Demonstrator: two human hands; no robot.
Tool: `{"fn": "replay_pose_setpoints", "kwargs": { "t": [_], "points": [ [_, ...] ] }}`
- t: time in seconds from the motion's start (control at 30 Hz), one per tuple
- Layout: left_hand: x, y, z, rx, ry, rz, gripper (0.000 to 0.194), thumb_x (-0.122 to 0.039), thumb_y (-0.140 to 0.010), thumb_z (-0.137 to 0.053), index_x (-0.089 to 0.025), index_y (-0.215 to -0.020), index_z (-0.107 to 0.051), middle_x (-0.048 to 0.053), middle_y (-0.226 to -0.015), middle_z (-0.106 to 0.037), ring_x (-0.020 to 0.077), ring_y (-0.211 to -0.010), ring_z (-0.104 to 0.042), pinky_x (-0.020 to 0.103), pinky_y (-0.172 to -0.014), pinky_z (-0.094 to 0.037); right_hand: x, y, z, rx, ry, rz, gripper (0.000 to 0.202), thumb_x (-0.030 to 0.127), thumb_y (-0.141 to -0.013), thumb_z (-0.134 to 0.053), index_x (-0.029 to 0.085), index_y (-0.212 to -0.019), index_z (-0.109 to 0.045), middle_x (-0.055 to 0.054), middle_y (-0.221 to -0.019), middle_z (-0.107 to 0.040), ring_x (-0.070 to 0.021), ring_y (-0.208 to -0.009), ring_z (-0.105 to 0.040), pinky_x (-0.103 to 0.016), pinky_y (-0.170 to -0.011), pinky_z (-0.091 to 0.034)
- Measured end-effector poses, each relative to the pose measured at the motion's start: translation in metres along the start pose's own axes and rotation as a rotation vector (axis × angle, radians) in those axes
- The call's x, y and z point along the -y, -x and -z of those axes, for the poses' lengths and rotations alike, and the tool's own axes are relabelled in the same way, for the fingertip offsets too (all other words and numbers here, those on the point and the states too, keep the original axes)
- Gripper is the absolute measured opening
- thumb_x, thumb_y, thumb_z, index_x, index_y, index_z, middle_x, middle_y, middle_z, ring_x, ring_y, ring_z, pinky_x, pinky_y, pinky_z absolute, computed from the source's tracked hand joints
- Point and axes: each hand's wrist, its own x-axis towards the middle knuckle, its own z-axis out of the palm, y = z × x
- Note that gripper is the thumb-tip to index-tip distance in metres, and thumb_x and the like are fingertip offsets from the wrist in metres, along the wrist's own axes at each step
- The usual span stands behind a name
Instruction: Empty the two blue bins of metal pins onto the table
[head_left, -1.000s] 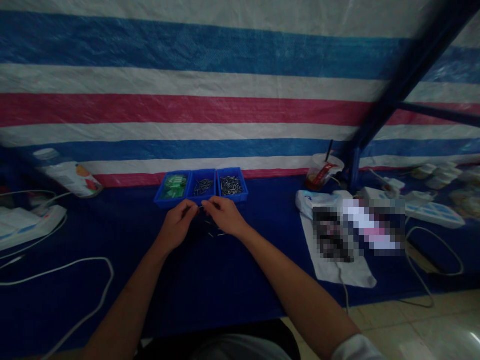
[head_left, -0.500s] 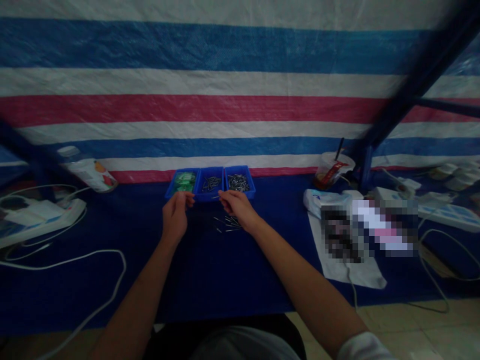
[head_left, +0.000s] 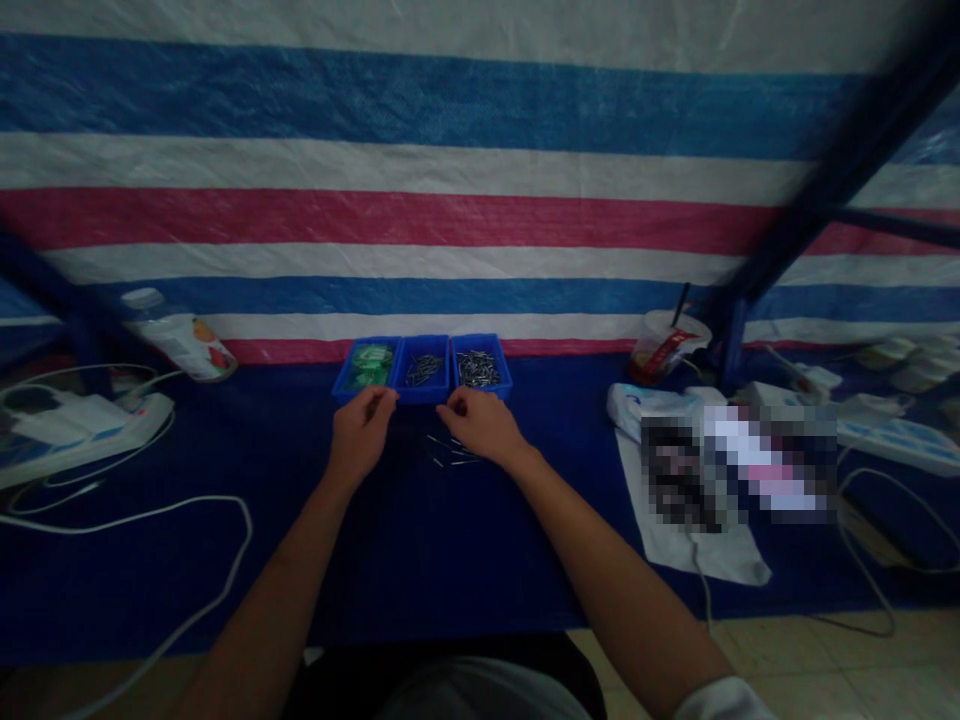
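Three blue trays stand side by side at the back of the table. The left tray (head_left: 342, 384) holds green pieces (head_left: 372, 364). In the middle tray (head_left: 424, 396) lie thin metal pieces (head_left: 424, 370), and the right tray (head_left: 505, 370) has a pile of small metal parts (head_left: 478, 368). My left hand (head_left: 363, 432) is just in front of the left tray, its fingers pinched. My right hand (head_left: 484, 424), also closed, hovers before the right tray. What either hand holds, if anything, cannot be made out. Several slim metal pieces (head_left: 453, 457) lie loose on the table, partly under my right hand.
A blue cloth (head_left: 450, 560) covers the table. Power strips (head_left: 150, 420) and white cables (head_left: 244, 540) lie at the left, beside a bottle (head_left: 187, 345). At the right are a drink cup with a straw (head_left: 664, 345), a white sheet (head_left: 675, 550) and blurred-out items.
My right hand has drawn slightly toward me, and the thin piece that showed at its fingertips is out of sight. My left hand has shifted a little right, its fingers curled closer.
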Motion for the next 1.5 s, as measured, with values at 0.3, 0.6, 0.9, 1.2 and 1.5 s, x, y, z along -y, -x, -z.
{"fn": "replay_pose_setpoints", "kwargs": {
  "t": [0.3, 0.6, 0.9, 1.2, 1.5],
  "points": [
    [0.01, 0.003, -0.007, 0.41, -0.24, -0.238, 0.024, -0.027, -0.085, -0.051, -0.023, -0.096, -0.072, 0.006, -0.097, -0.073, 0.0235, -0.091, -0.067, 0.039, -0.085, -0.051, 0.006, 0.019, -0.001, 0.133, 0.518, 0.204, 0.025, 0.029, -0.084, -0.054, 0.016, -0.103, -0.065, -0.014, -0.109, -0.068, -0.0288, -0.103, -0.063, -0.042, -0.084, -0.051],
    [0.01, 0.003, -0.007, 0.397, -0.237, -0.24, 0.025, -0.028, -0.085, -0.05, -0.022, -0.096, -0.072, 0.006, -0.097, -0.073, 0.0241, -0.089, -0.068, 0.04, -0.085, -0.052, 0.003, 0.018, -0.009, 0.143, 0.518, 0.239, 0.026, 0.02, -0.086, -0.049, 0.016, -0.106, -0.065, -0.013, -0.108, -0.069, -0.0266, -0.1, -0.064, -0.039, -0.084, -0.051],
    [-0.002, 0.004, -0.005, 0.404, -0.153, -0.208, 0.026, -0.036, -0.087, -0.051, -0.023, -0.094, -0.072, 0.005, -0.096, -0.075, 0.0238, -0.089, -0.069, 0.038, -0.083, -0.052, 0.01, 0.003, -0.012, -0.062, -0.224, 0.079, 0.023, 0.012, -0.081, -0.053, 0.018, -0.099, -0.067, -0.001, -0.086, -0.069, -0.0131, -0.079, -0.062, -0.027, -0.077, -0.049],
    [-0.003, 0.003, -0.005, 0.32, -0.122, -0.186, 0.03, -0.046, -0.088, -0.056, -0.022, -0.093, -0.073, 0.005, -0.093, -0.075, 0.0234, -0.087, -0.068, 0.035, -0.078, -0.05, 0.002, -0.004, -0.026, -0.056, -0.558, 0.001, 0.016, 0.012, -0.08, -0.059, 0.018, -0.092, -0.068, -0.001, -0.086, -0.069, -0.0119, -0.077, -0.065, -0.028, -0.076, -0.056],
    [-0.004, 0.004, -0.005, 0.303, -0.127, -0.227, 0.025, -0.043, -0.087, -0.06, -0.022, -0.089, -0.073, 0.005, -0.089, -0.075, 0.0211, -0.081, -0.068, 0.033, -0.073, -0.05, 0.002, -0.006, -0.034, -0.059, -0.741, -0.08, 0.02, 0.015, -0.084, -0.06, 0.017, -0.101, -0.069, -0.002, -0.087, -0.068, -0.0124, -0.071, -0.067, -0.028, -0.066, -0.058]
  ]
}}
